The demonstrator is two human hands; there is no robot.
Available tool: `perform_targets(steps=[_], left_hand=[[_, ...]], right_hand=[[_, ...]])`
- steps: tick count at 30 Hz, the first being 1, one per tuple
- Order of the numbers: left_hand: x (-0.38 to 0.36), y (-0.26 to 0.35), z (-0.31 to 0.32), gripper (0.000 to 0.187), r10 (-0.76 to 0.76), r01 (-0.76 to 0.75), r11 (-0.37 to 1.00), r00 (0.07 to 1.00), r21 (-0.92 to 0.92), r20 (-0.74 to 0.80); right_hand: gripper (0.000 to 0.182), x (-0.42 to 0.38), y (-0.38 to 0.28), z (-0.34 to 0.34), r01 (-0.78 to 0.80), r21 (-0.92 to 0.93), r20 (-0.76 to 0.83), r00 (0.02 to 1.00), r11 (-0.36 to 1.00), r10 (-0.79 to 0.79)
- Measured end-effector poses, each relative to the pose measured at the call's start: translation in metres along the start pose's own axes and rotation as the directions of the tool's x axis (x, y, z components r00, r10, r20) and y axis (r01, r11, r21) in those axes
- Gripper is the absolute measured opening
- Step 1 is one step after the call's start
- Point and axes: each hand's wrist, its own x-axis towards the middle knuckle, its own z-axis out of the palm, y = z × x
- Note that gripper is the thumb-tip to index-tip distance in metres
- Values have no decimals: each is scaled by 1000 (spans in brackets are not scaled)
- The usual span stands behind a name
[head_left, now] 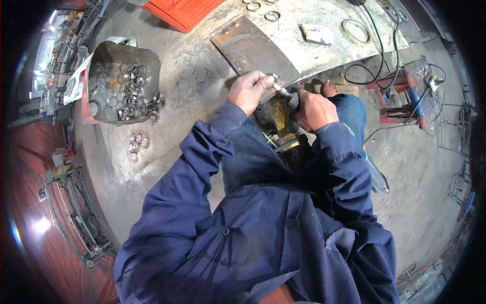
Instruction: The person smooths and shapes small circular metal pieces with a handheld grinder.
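My left hand [248, 93] is closed, with thumb and fingers pinching a small metal ring [276, 77]. My right hand [316, 110] wraps round a black-bodied handheld tool [293, 100] that looks like a die grinder. Its shiny metal nose points toward the left fingertips and reaches right up to the ring. Most of the tool's body is hidden in my right palm. Just beyond both hands lies a dark steel plate [255, 48]. Below them, between my knees, stands a worn yellow-and-black metal piece [281, 119].
To the left, a cut-open container [124, 53] holds many metal rings, with a small cluster of rings [136, 144] beside it. A red box [185, 12], larger rings [356, 31] and a black cable [377, 61] lie ahead. A red metal stand [400, 99] is at right.
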Motion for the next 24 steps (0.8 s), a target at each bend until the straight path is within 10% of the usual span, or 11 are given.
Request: perform_targets(steps=[24], left_hand=[[7,11,3,34,25,-23,995,1000,99,-16]], right_hand=[[22,0,8,7,113,49,-86,990,992,-108]])
